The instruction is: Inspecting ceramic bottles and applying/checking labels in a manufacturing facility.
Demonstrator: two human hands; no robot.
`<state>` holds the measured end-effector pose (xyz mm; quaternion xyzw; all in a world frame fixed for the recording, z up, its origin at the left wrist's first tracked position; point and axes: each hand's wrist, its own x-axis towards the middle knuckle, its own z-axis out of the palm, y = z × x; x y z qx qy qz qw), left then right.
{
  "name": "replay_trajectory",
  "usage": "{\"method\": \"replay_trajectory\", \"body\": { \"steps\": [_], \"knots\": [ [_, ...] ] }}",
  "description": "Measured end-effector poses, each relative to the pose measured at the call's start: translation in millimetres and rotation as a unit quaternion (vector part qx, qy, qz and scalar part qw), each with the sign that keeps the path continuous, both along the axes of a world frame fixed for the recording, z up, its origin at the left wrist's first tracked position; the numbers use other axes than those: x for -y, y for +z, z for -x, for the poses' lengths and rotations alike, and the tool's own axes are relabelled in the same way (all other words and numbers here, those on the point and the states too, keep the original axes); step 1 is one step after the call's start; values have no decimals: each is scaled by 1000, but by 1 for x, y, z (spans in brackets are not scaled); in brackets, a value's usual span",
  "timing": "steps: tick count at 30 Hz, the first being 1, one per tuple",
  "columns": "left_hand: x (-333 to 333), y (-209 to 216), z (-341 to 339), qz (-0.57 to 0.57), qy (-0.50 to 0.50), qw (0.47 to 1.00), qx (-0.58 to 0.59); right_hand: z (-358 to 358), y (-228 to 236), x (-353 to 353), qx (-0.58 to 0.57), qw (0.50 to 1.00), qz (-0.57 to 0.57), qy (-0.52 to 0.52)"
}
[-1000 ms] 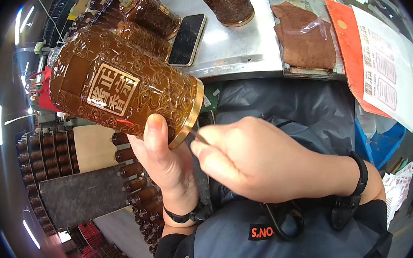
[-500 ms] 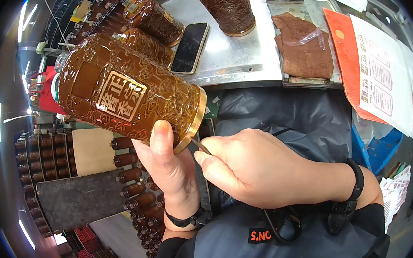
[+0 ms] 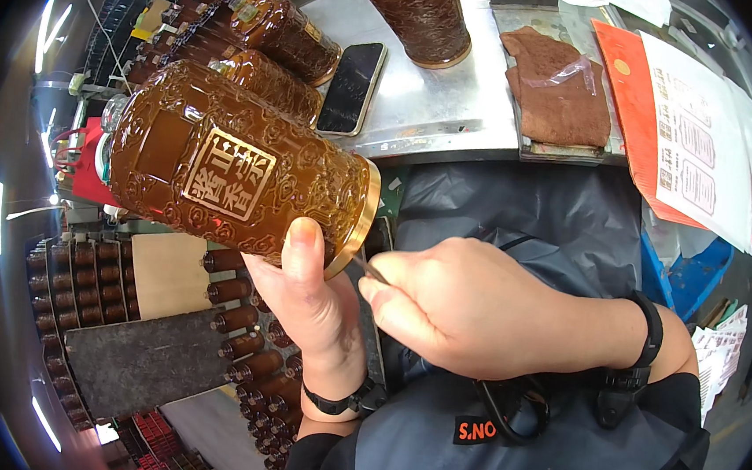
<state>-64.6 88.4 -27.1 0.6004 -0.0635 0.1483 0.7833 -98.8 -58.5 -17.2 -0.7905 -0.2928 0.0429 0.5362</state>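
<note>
A large brown glossy bottle (image 3: 154,187) with raised patterns, a gold-framed square panel and a gold band round its base lies tilted in my left hand (image 3: 313,305). My left thumb presses its side near the base; the other fingers are hidden beneath it. In a closed pinch, my right hand (image 3: 450,303) holds a thin dark pointed tool (image 3: 373,272). The tool's tip is at the gold base rim (image 3: 361,221); whether it touches I cannot tell. The bottle's clear stopper (image 3: 111,117) points to the far left.
Beyond my hands, a metal table (image 3: 421,106) bears a phone (image 3: 350,87), a standing brown bottle (image 3: 420,17), more bottles (image 3: 290,34) and a folded brown cloth (image 3: 555,90). Printed sheets (image 3: 702,128) lie at right above a blue bin (image 3: 682,268). Rows of bottles (image 3: 251,367) stand lower left.
The bottle has turned slightly about its length, and its panel now reflects less light. My two hands have shifted very slightly right with it; the right keeps its pinch on the tool.
</note>
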Motion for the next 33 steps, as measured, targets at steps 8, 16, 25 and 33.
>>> {"method": "replay_trajectory", "body": {
  "steps": [8, 16, 25, 33],
  "knots": [
    [-9, -3, 1, 4, -36, 999, -30, 0, 2, 1, 41, 999, 3, -28],
    [-4, -4, 1, 7, -16, 1000, -17, 1, -1, 0, -61, 996, -50, -35],
    [-9, -5, 1, 3, -34, 999, -24, 0, -2, -2, -12, 999, -38, -36],
    [-4, -5, 2, -1, -13, 1000, -27, 0, 1, 3, 20, 999, 8, -30]
  ]
}}
